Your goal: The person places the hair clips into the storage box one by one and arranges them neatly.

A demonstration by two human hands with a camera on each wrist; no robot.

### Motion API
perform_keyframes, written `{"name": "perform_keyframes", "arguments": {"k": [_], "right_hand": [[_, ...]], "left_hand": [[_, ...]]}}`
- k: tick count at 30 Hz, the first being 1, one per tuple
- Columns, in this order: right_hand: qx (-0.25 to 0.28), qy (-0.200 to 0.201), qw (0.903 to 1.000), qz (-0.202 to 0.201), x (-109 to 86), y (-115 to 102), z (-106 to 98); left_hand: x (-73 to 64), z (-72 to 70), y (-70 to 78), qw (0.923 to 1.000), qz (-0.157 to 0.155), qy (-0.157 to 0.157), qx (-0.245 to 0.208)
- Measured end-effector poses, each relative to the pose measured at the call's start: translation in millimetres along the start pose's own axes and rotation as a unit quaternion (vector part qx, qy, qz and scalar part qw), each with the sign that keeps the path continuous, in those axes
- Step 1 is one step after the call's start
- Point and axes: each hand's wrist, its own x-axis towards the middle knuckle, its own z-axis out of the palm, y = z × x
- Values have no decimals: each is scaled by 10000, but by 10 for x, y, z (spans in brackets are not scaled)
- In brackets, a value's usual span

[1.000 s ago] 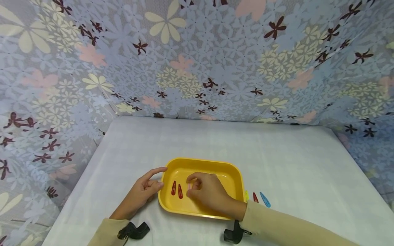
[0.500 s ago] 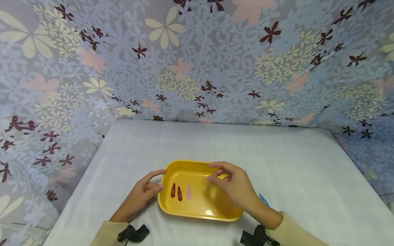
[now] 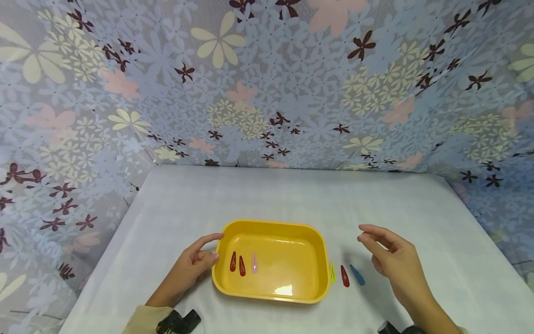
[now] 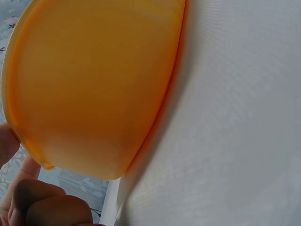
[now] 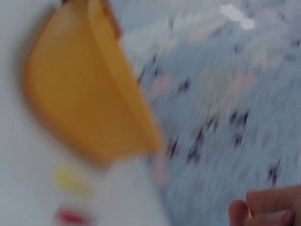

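A yellow tray [image 3: 271, 224] stands on the table. In its left part lie a red hair clip [image 3: 233, 261], another red hair clip [image 3: 242, 266] and a pink hair clip [image 3: 254, 263], side by side. My left hand [image 3: 193, 263] touches the tray's left rim with index finger and thumb, the other fingers bent. Over the table to the right, my right hand [image 3: 394, 254] is raised with loosely bent fingers and nothing visible between them. Between it and the tray lie a yellow-green hair clip [image 3: 332, 272], a red hair clip [image 3: 345, 276] and a blue hair clip [image 3: 357, 274].
A white cloth [image 3: 292, 195] covers the table. Behind it and at both sides hangs a flower-patterned fabric [image 3: 267, 83]. Black wrist cameras sit on both wrists, the left wrist camera [image 3: 179, 321] close to the front edge of the view.
My right hand has let go of the pink hair clip inside the tray and moved right, out past the tray and the loose clips. My left hand stays at the rim.
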Motion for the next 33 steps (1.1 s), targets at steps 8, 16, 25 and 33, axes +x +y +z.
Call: {"name": "perform_keyframes", "arguments": {"k": [8,16,25,33], "right_hand": [[-2301,-144,9724,-354,2,616,-232],[-2646,-225,9582,-1063,-92,796,-166],[-2921,-78,9346,-2030,-126,860,-63],[-3156,-22,9275,-2002,-141,820,-9]], "left_hand": [[0,0,-15,10000,94,10,26],[-8,8,-15,9999,82,-75,-10],[-39,7,10,9999,-59,28,79],[-33,27,32,9998,-145,101,112]]}}
